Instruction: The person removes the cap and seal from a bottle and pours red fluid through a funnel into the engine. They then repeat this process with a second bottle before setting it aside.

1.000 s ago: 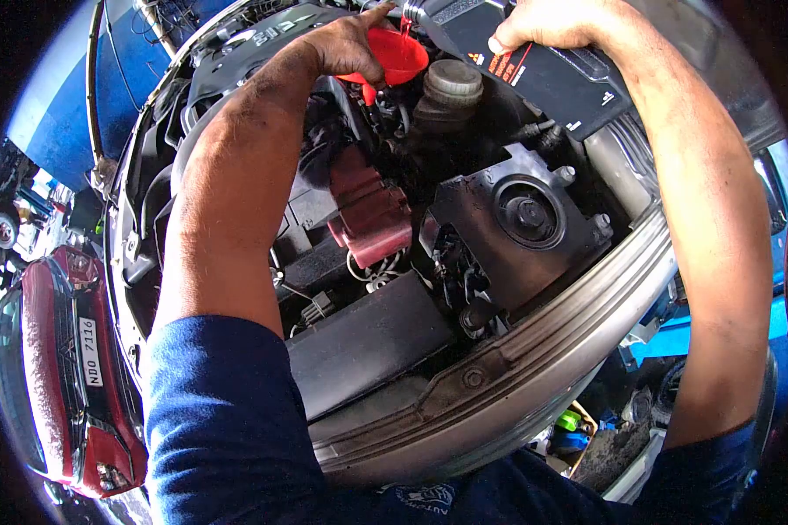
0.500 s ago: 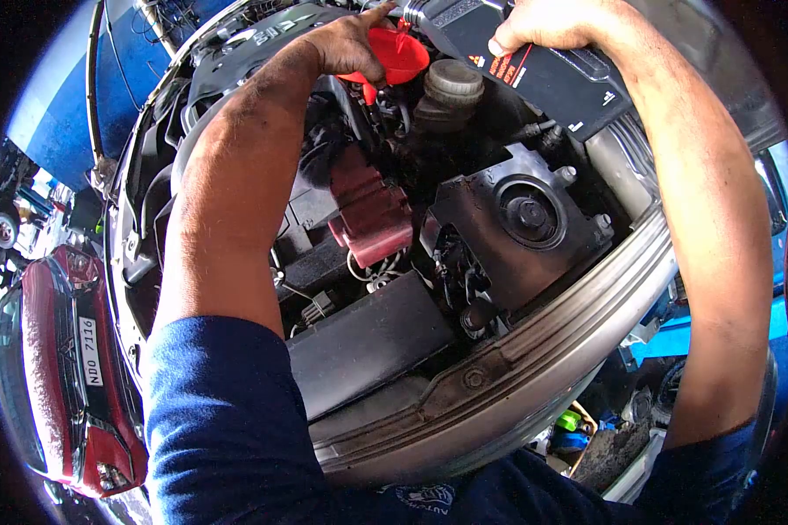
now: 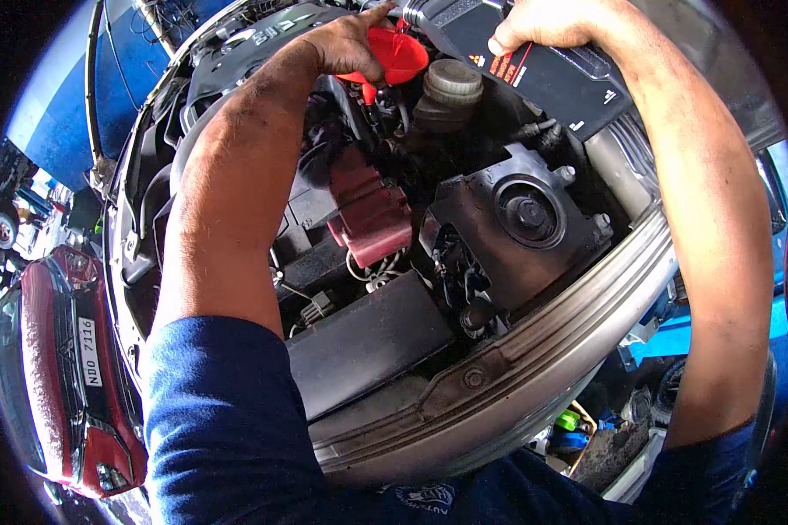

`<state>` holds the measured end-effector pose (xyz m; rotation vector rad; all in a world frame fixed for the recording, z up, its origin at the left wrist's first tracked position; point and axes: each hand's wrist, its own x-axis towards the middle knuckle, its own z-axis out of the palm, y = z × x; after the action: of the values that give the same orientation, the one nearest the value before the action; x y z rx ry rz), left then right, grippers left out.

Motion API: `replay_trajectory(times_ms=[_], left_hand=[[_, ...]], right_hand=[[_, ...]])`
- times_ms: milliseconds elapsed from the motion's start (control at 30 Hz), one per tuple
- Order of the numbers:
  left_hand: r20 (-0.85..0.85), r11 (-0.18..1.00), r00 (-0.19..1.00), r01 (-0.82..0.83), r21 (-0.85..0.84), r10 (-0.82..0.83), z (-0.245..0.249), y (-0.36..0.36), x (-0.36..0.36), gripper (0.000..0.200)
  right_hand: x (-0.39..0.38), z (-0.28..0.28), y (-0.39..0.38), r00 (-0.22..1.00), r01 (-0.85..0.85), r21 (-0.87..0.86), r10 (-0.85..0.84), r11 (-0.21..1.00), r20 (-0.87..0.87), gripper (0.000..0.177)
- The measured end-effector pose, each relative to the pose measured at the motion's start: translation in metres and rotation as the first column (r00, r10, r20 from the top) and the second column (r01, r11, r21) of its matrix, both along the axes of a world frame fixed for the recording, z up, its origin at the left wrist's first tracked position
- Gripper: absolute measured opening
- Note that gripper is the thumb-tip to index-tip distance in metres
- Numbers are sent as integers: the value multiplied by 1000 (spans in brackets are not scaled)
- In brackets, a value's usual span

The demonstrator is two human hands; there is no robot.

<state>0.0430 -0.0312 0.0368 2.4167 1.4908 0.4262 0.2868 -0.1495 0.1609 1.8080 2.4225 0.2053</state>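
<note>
My left hand (image 3: 350,48) is closed on the rim of a red funnel (image 3: 400,58), whose spout points down into the engine bay. At the top, my right hand (image 3: 556,22) grips a black bottle (image 3: 534,74) with red and white print, tilted so its neck is over the funnel. Red liquid shows at the bottle's mouth, above the funnel. Just right of the funnel is a round-capped reservoir (image 3: 453,83). Part of my right hand's fingers is cut off by the frame's top edge.
Below the funnel lie a red cover (image 3: 370,210), a black box (image 3: 372,341) and a black housing with a round centre (image 3: 530,214). The car's front edge (image 3: 534,350) curves across the lower right. A red car (image 3: 61,367) stands at the left.
</note>
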Motion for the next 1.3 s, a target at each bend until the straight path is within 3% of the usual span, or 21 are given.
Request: replay_trajectory(times_ms=[433,500,533,600,700,833,900,1033,1300], left_hand=[[-11,996,999,35,80,-34,-4,-1,1,151],[111,993,994,25,-117,-11,-1,0,0,145],[111,993,994,24,-117,-11,-1,-1,0,145],[-4,1000,1000,17,25,-17,0,-2,2,140],[-43,995,999,32,99,-28,-1,-2,3,141],[48,998,997,58,14,-58,-2,-2,1,147],[-76,989,997,37,141,-27,-4,-1,3,153],[-65,996,998,-3,93,9,-2,-2,3,157],[-53,999,998,-17,51,19,1,-4,3,141]], right_hand=[[-3,-3,-2,999,33,24,-34,999,3,68],[-2,-5,0,1000,26,37,-26,999,3,69],[-2,-5,0,1000,18,51,-18,999,4,70],[1,-4,-2,1000,13,34,-12,999,-18,71],[1,-8,2,999,12,46,-11,999,-33,72],[0,-9,3,999,17,51,-15,999,-28,71],[0,-9,5,1000,15,42,-14,999,-21,70],[-1,-11,6,999,6,31,-5,999,-33,66],[-4,-26,28,1000,-21,59,20,998,18,64]])
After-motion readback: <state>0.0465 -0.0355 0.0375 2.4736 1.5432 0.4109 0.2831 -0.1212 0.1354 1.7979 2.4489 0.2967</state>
